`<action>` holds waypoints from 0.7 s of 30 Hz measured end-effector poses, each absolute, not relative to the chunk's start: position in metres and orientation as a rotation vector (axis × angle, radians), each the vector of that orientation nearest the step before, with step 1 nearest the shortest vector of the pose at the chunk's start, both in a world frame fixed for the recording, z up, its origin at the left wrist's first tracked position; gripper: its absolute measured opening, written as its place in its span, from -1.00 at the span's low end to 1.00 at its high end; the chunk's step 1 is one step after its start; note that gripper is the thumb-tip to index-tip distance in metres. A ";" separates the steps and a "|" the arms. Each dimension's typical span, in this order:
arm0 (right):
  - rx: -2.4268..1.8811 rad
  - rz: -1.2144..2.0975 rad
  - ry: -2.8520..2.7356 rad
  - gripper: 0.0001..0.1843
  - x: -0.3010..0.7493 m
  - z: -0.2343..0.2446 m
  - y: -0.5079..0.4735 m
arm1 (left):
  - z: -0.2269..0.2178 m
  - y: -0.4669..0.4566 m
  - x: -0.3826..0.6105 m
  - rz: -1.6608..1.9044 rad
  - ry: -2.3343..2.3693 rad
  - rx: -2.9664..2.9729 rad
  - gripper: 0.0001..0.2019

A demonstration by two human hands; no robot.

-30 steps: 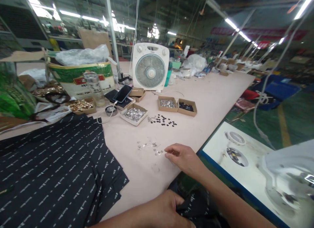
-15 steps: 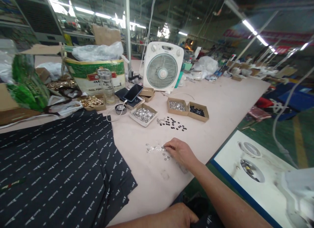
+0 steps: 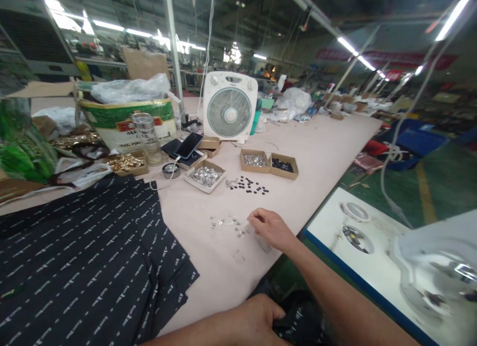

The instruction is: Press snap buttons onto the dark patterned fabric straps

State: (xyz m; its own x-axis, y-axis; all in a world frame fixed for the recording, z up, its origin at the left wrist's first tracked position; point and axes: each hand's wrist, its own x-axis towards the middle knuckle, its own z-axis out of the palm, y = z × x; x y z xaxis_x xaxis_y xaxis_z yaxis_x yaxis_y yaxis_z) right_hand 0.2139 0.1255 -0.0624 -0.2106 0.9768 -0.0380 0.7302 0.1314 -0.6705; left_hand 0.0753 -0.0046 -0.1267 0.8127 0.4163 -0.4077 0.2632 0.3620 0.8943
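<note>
My right hand (image 3: pixel 270 228) rests on the pale table, fingers curled in a pinch beside a small scatter of loose silver snap parts (image 3: pixel 226 222); what the fingertips hold is too small to see. At the bottom edge my left hand (image 3: pixel 253 320) is closed on a bunch of black printed fabric (image 3: pixel 298 318) in my lap. A stack of the same black fabric (image 3: pixel 85 266) lies flat on the table to the left. Loose black buttons (image 3: pixel 248 185) lie farther back.
Small cardboard trays hold silver parts (image 3: pixel 204 176), more silver parts (image 3: pixel 254 160) and black parts (image 3: pixel 283 164). A white fan (image 3: pixel 230 107), a phone (image 3: pixel 188 144), a glass jar (image 3: pixel 147 134) and a big sack (image 3: pixel 122 120) stand behind. A white machine surface (image 3: pixel 372 251) is at right.
My right hand reached forward to the loose silver parts and now sits pinched just right of them. The left hand stays on the fabric in my lap.
</note>
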 end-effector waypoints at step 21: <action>-1.720 0.701 -1.836 -0.82 0.250 -0.071 -0.014 | -0.117 -0.042 0.093 0.028 0.667 1.692 -0.77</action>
State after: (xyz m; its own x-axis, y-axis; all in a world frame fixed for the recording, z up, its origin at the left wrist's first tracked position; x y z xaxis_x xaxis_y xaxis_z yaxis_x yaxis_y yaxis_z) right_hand 0.2498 -0.0143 -0.0706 -0.0548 0.9981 0.0266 0.7267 0.0582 -0.6845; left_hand 0.0926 -0.0419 -0.1169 0.8322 0.4398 -0.3378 0.4102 -0.0783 0.9086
